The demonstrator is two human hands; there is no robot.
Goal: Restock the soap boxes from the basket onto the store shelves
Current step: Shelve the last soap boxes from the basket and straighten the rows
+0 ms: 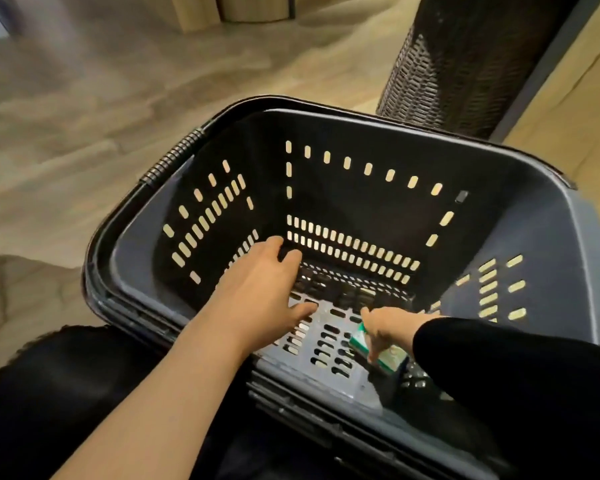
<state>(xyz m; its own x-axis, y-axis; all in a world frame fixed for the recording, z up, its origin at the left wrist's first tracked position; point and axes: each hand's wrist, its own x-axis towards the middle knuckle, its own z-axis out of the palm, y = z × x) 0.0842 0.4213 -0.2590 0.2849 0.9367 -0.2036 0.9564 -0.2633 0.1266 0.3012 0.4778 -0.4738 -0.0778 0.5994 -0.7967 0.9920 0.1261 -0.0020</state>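
A grey plastic basket (551, 220) with slotted walls stands on the floor below me. Both my hands reach down inside it. My left hand (260, 285) hovers over the basket's bottom near the left wall, fingers spread and relaxed, holding nothing. My right hand (385, 329), in a black sleeve, grips a green and white soap box (388, 356) at the bottom near the front right. No other soap box shows in the basket. No store shelf is in view.
The basket's black handle (174, 157) lies folded down along the left rim. A dark woven column (458, 64) stands just behind the basket at the right. Wood-look floor (101, 116) stretches to the left and back. My dark-clothed knee (49, 375) is at lower left.
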